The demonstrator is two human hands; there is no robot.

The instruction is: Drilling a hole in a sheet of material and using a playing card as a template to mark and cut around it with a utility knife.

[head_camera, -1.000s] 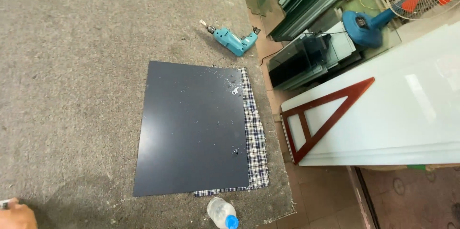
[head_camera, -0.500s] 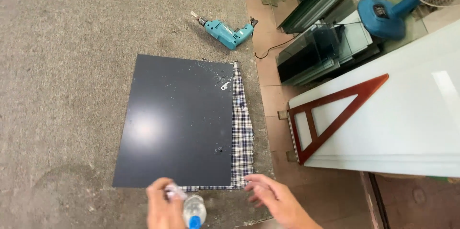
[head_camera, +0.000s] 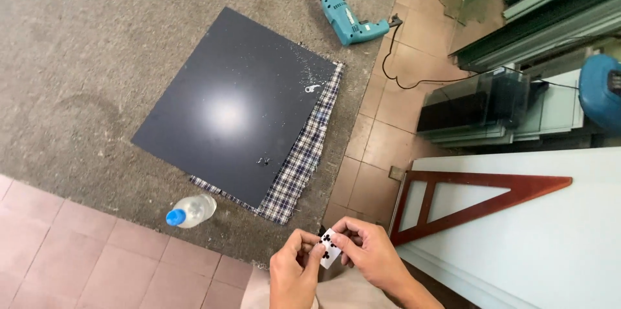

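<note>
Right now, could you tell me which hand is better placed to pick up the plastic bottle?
Left hand, probably: the bottle lies on its side to the left, nearer it, though both hands pinch the playing card.

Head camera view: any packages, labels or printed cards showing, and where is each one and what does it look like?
Small card: pinched between the left hand and right hand at bottom centre; white rectangle with black clover-shaped marks.
Plastic bottle: lying on its side near the dark panel; clear, blue cap, no label visible.
No signs or screens.

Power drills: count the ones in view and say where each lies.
1. The teal power drill lies on the grey felt table, beyond the dark panel, near the edge; others may sit out of frame.
</note>
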